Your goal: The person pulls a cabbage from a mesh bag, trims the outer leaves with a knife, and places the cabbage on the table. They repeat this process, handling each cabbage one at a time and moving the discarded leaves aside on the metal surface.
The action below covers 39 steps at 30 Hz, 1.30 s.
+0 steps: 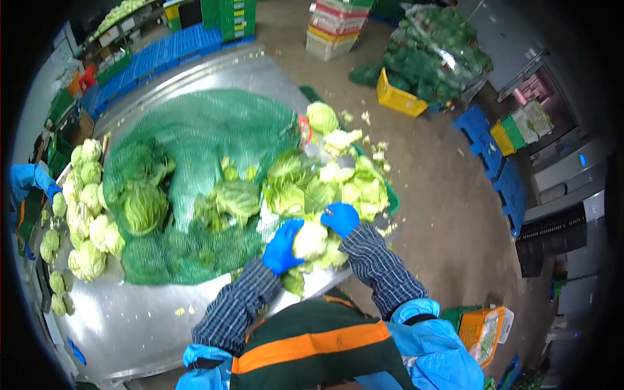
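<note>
Item: one pale cabbage, bottom centre of frame, clamped between our left hand and right hand. Peeled heads stacked at left edge. Leafy ones, seemingly untrimmed, lie in the green net. Stripped leaves piled just above.

On the table, cabbage between left hand and right hand, leaf pile behind, net sack left.

At centre frame, the blue-gloved left hand is cupping a pale cabbage while the right hand is pressing on its upper right side. Loose leaves are lying just above them, and a green net sack of cabbages is sprawling over the metal table at left.
</note>
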Each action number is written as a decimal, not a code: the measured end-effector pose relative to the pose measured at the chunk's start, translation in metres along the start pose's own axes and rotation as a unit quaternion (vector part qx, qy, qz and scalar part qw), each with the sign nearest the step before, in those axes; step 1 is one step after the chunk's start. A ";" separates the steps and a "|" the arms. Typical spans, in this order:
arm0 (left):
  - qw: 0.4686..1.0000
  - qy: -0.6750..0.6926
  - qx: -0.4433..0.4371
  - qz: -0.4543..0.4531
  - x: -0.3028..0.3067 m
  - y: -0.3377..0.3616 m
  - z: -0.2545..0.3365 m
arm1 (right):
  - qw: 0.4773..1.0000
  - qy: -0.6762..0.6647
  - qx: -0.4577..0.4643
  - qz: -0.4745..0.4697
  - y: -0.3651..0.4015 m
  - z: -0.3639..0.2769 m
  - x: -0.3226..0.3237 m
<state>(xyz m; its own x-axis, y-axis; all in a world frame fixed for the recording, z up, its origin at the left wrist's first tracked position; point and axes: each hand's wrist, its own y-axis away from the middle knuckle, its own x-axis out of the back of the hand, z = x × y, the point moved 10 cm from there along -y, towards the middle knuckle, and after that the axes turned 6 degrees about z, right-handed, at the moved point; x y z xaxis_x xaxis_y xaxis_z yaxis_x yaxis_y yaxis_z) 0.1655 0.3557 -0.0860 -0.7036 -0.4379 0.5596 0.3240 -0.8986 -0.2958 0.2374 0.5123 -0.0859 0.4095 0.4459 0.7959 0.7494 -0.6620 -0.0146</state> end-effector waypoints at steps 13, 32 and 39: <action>0.999 -0.024 -0.031 -0.027 0.004 0.016 -0.009 | 0.984 -0.128 -0.087 0.086 0.003 0.115 -0.059; 0.977 0.045 0.100 -0.185 -0.007 -0.020 -0.023 | 0.933 -0.305 -0.105 -0.159 0.070 0.032 -0.079; 0.936 -0.156 0.176 -0.261 -0.021 -0.016 -0.037 | 0.928 -0.292 -0.172 -0.154 0.065 0.012 -0.074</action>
<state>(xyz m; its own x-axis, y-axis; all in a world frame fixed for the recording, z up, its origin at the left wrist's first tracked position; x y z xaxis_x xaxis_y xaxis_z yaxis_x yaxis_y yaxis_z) 0.1511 0.3804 -0.1215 -0.6223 0.1273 0.7723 0.2138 -0.9215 0.3242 0.2625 0.4434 -0.1530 0.4903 0.8301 0.2657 0.7082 -0.5571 0.4338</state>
